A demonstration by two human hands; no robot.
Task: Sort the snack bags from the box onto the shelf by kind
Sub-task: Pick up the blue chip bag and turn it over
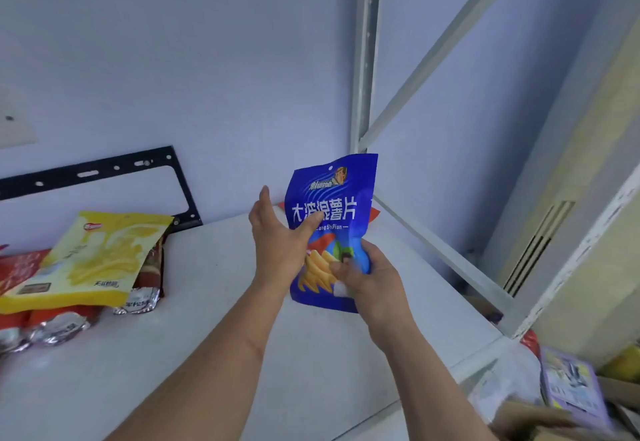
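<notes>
A blue chip bag (332,198) is upright above the white shelf board (214,302), near its back right. My right hand (367,277) grips the bag's lower right corner. My left hand (277,239) is at the bag's left edge, thumb across its front, fingers stretched up behind. A red bag (375,213) peeks out behind the blue one. At the left, a yellow chip bag (93,260) lies on top of red packets (20,267) and silver foil packets (59,328). The cardboard box (540,416) with more bags shows at the bottom right.
A white shelf upright (367,52) and diagonal braces (443,38) rise at the right. A black metal bracket (104,170) is fixed on the wall behind the shelf. A purple snack bag (571,392) lies in the box.
</notes>
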